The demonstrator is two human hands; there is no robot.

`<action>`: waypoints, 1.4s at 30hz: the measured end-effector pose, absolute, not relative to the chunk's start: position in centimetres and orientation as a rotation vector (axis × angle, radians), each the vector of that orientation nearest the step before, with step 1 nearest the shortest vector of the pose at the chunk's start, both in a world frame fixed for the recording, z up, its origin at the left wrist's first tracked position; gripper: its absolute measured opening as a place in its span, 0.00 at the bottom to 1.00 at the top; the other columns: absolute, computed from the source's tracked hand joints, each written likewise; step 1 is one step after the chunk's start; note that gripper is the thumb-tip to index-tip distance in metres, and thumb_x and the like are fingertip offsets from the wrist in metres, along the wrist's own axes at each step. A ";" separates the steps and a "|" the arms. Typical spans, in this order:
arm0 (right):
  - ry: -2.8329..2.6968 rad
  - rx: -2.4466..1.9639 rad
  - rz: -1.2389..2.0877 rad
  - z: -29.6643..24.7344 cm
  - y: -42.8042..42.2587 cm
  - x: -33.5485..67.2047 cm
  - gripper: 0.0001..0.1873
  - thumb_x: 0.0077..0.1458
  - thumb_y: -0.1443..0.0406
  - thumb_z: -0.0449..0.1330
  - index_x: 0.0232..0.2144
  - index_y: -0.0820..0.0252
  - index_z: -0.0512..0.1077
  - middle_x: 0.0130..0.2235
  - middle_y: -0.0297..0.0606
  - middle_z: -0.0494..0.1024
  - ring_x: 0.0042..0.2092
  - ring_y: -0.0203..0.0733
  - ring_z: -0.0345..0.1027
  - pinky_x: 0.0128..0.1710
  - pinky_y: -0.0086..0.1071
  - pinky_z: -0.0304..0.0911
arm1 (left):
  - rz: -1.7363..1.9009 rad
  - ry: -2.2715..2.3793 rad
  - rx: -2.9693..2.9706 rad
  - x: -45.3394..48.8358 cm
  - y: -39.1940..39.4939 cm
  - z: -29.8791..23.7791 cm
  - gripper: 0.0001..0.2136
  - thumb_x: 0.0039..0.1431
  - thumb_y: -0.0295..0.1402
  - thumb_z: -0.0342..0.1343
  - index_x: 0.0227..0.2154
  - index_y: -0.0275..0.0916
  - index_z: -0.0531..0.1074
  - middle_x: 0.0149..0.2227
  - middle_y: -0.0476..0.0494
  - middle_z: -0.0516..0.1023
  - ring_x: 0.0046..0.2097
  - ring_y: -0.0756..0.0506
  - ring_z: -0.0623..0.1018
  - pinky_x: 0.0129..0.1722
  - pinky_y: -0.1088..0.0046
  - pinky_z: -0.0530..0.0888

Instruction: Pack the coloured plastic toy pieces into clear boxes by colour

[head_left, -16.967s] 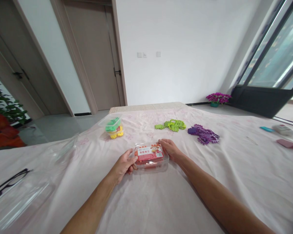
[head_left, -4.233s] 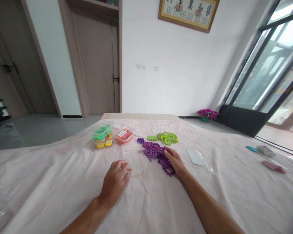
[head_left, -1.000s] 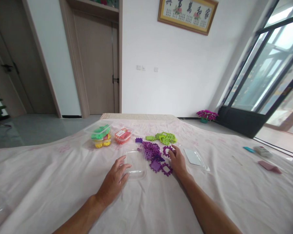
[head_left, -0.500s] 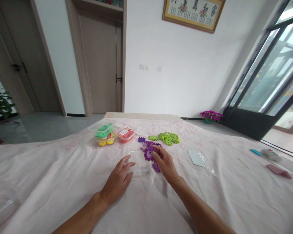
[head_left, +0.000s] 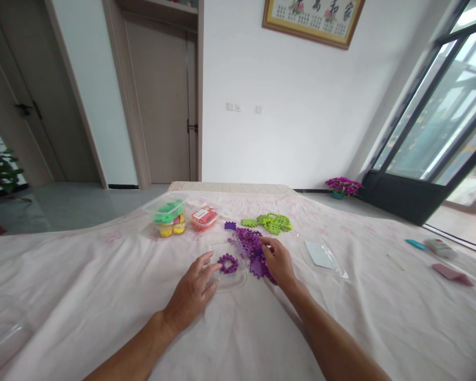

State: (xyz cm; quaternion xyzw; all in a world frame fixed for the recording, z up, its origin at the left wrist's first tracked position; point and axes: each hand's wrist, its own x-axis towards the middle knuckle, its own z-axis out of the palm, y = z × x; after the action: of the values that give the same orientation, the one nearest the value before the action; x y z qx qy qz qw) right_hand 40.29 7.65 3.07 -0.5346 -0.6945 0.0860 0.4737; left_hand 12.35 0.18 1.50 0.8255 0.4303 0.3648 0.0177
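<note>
My left hand (head_left: pixel 194 288) rests at the near left side of a clear plastic box (head_left: pixel 238 280), fingers apart and fingertips by its rim. Inside the box lies one purple ring-shaped toothed plastic piece (head_left: pixel 235 269). On the right, my right hand (head_left: pixel 280 260) is at a heap of purple toothed plastic pieces (head_left: pixel 250 241). Its fingers are bent and a little apart, touching the heap's right edge; nothing can be seen held in them. The hand hides part of the heap.
Green toothed pieces (head_left: pixel 275 223) lie beyond the heap. Farther left stand a box with green pieces (head_left: pixel 170 211) above yellow ones (head_left: pixel 172 230), and a labelled box of red pieces (head_left: pixel 204 218). A clear bag with a pale card (head_left: pixel 320 255) lies right.
The purple ring that was in my right hand now lies in the clear box. My right hand has moved right to the purple heap; my left hand has stayed by the box.
</note>
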 end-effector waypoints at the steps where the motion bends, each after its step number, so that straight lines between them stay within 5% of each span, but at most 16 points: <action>1: -1.707 -1.351 0.191 2.8 7.8 40.9 0.16 0.57 0.64 0.51 0.43 0.58 0.75 0.42 0.40 0.78 0.43 0.43 0.71 0.46 0.37 0.64 | 1.129 1.338 2.574 12.3 0.2 1.5 0.18 0.59 0.26 0.53 0.52 0.44 0.67 0.61 0.38 0.62 0.56 0.42 0.72 0.55 0.58 0.74; 8: -1.802 -1.641 0.097 2.4 7.3 42.1 0.15 0.57 0.64 0.52 0.43 0.53 0.76 0.44 0.37 0.76 0.41 0.41 0.71 0.39 0.33 0.62 | 1.150 1.394 2.592 12.4 0.1 1.8 0.10 0.61 0.27 0.51 0.44 0.42 0.70 0.57 0.39 0.65 0.56 0.42 0.71 0.55 0.58 0.73; 19: -1.909 -1.737 0.110 2.6 7.0 42.2 0.13 0.56 0.62 0.58 0.42 0.52 0.77 0.42 0.36 0.76 0.44 0.41 0.69 0.40 0.31 0.59 | 1.288 1.617 2.562 12.1 0.5 1.7 0.15 0.54 0.18 0.47 0.37 0.42 0.72 0.52 0.40 0.70 0.54 0.40 0.71 0.54 0.55 0.72; 42: -1.748 -1.468 0.069 2.6 7.3 42.0 0.09 0.55 0.61 0.54 0.34 0.58 0.71 0.35 0.37 0.74 0.37 0.41 0.67 0.39 0.33 0.60 | 1.267 1.335 2.635 12.2 0.3 2.0 0.13 0.56 0.25 0.53 0.44 0.44 0.73 0.52 0.42 0.72 0.59 0.39 0.67 0.59 0.52 0.69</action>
State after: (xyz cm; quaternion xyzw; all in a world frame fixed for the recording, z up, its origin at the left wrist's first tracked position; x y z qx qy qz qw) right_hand 41.98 7.27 2.60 -0.5845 -0.6962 0.0275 0.4159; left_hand 12.23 0.28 1.97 0.8192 0.4151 0.3941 -0.0363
